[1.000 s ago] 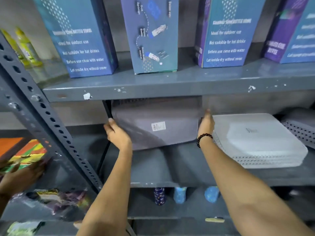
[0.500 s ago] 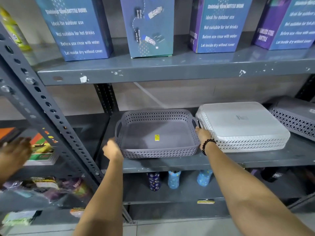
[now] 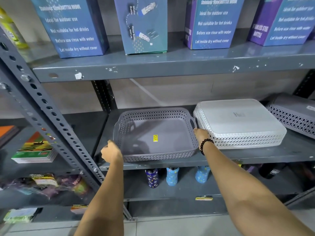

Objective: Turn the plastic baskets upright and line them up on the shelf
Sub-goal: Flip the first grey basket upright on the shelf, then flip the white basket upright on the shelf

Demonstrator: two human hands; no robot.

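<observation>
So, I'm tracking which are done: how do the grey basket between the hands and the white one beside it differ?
The grey basket sits upright, open side up; the white basket lies upside down, base up. Both hands are at the grey one; the white one is untouched. Both share lattice walls and the same shelf.

A grey basket (image 3: 154, 135) is seen standing upright on the middle shelf (image 3: 255, 156), its open side up and a yellow sticker (image 3: 155, 138) visible on its floor; its front left corner is gripped by the left hand (image 3: 111, 152), while the right hand (image 3: 201, 134), with a dark bead bracelet (image 3: 205, 145) at the wrist, is laid against its right side by the handle. Just beside it on the right, a stack of white baskets (image 3: 238, 123) is turned upside down, and a further grey basket (image 3: 293, 113), also bottom up, is partly cut off at the right edge. Blue bottle boxes (image 3: 213, 23) are lined along the shelf above, and small patterned bottles (image 3: 172, 176) are kept on the shelf below.
</observation>
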